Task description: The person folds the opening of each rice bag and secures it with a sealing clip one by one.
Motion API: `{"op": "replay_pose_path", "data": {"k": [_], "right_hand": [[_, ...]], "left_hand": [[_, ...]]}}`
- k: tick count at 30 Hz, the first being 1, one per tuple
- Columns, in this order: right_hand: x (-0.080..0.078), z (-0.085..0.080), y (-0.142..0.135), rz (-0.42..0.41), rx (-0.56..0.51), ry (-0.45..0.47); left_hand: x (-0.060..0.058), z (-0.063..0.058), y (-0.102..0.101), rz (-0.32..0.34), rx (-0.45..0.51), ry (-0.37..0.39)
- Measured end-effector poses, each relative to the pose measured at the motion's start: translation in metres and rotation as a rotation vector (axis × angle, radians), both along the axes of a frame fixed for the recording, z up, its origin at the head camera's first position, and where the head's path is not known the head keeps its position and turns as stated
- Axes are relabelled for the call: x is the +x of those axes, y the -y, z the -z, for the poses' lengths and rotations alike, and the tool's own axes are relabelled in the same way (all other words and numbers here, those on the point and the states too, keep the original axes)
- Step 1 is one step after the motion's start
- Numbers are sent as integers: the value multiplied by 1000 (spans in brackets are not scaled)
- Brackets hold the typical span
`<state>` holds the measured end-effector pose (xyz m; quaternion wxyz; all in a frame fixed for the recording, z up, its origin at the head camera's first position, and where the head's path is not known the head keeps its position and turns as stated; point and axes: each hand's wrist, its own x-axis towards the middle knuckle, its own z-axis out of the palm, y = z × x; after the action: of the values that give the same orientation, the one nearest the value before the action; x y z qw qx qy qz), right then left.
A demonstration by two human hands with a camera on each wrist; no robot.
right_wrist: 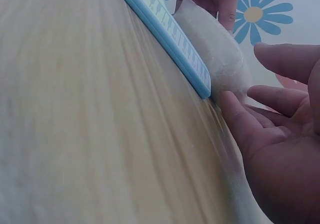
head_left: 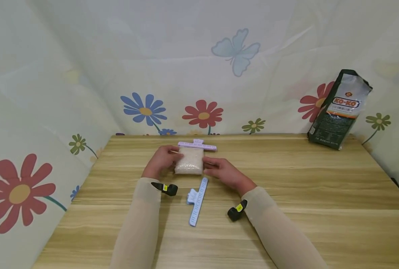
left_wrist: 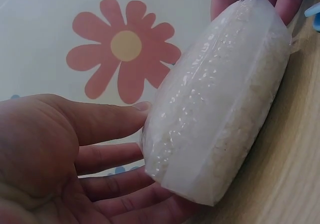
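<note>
A clear plastic bag of white rice (head_left: 190, 161) lies on the wooden table between both hands. My left hand (head_left: 161, 160) holds its left side, thumb at the upper edge and fingers around the lower side in the left wrist view. On the other side, my right hand (head_left: 227, 172) has its fingers extended at the bag's right edge; its thumb stands apart from the bag in the right wrist view. Just behind the bag is a purple bag clip (head_left: 197, 145) with a ruler-marked bar. A blue bag clip (head_left: 197, 201) lies in front, between the forearms.
A dark green and silver KO-KO bag (head_left: 339, 112) leans on the wall sheet at the back right of the table (head_left: 286, 179). The flower-printed sheet (head_left: 172, 74) rises along the back and left edges. Black wrist cameras (head_left: 167, 188) are strapped over both sleeves.
</note>
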<state>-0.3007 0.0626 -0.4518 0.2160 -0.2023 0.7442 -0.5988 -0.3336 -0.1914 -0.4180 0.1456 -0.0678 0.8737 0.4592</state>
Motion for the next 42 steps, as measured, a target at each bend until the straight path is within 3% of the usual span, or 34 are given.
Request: {"op": "replay_pose_path", "data": {"k": [10,19,25,28,32,36,42], "right_hand": [[1,0,-3,40,38,-36],[3,-15,-8,132,96,-74],[4,-29,-18,134,33,-57],[7,-38,-24,145,-11,-34],[10,-47,-31,176,-52,-72],[13,-53,-37,226,-104,-107],[19,-64,-55,314,-109,-171]], "left_hand": [[2,-6,-3,21,-23,-22],[10,-23,-9,6,-160,-130],[14,-33,-20,-2,-185,-233],[15,-40,-29,6,-199,-277],[19,-46,-45,28,-224,-355],[26,-46,-63,80,-215,-423],[33,-45,-102,166,-144,-466]]}}
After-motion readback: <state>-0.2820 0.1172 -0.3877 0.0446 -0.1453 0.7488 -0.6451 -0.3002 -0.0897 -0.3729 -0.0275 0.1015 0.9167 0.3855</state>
